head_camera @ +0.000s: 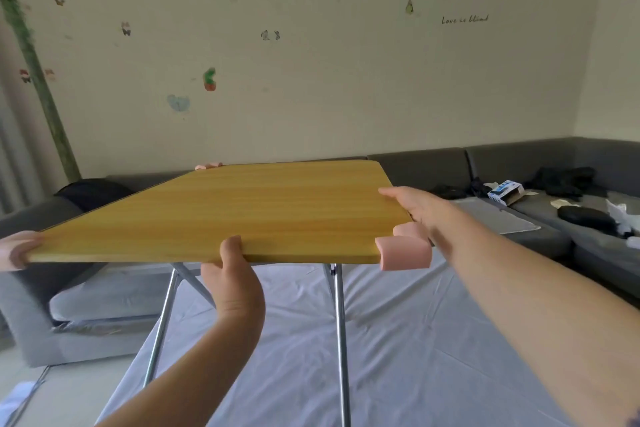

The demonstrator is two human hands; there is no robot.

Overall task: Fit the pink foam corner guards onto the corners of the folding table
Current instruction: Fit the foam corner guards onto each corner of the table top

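The folding table has a yellow wood-grain top, and its near edge faces me. My left hand grips the middle of that near edge, thumb on top and fingers underneath. My right hand holds the right edge, just behind the near right corner. A pink foam corner guard sits on that corner, touching my right hand. Another pink guard covers the near left corner, and a third pink guard shows at the far left corner. The far right corner is bare wood.
Chrome legs stand under the table on a pale sheet. A grey sofa wraps around behind and to the right, with a blue-and-white box, black items and a black bag on it.
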